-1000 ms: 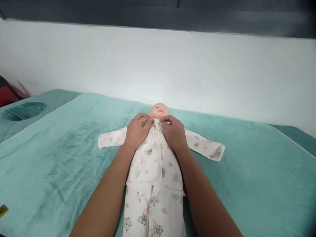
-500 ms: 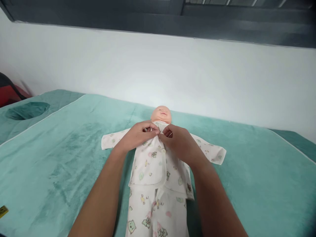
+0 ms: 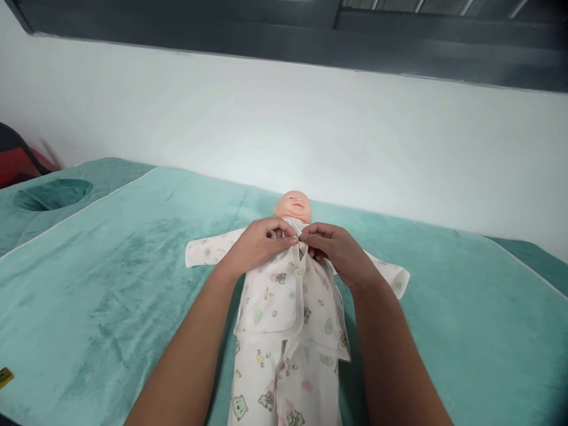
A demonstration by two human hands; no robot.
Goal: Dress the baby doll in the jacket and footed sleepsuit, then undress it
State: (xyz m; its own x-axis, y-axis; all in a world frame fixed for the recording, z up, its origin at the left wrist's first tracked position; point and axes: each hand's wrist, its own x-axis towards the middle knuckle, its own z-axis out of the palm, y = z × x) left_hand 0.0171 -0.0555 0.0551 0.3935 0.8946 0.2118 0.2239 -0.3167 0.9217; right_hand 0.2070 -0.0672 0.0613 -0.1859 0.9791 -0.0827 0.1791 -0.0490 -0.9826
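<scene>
A baby doll (image 3: 293,206) lies on its back in a white shirt (image 3: 270,296) printed with small bears, its sleeves spread to both sides. Matching trousers (image 3: 257,378) cover its legs. At the upper chest, my left hand (image 3: 266,241) pinches the shirt's front edge near the collar. Opposite it, almost touching, my right hand (image 3: 335,251) pinches the other front edge of the shirt. The fingertips hide whatever fastener is between them. Lower on the front placket a pale button (image 3: 297,272) shows.
A green plush cover (image 3: 133,284) spreads under the doll. At the far left is a round face hole (image 3: 53,194) in the padding, with a red and black object (image 3: 20,160) behind. A white wall (image 3: 266,118) rises at the back. A yellow label (image 3: 5,377) lies at the left edge.
My right hand has turned, its fingers now stretching toward the left fingertips at the collar. The shirt's right front is lifted a little. The whole view has shifted slightly.
</scene>
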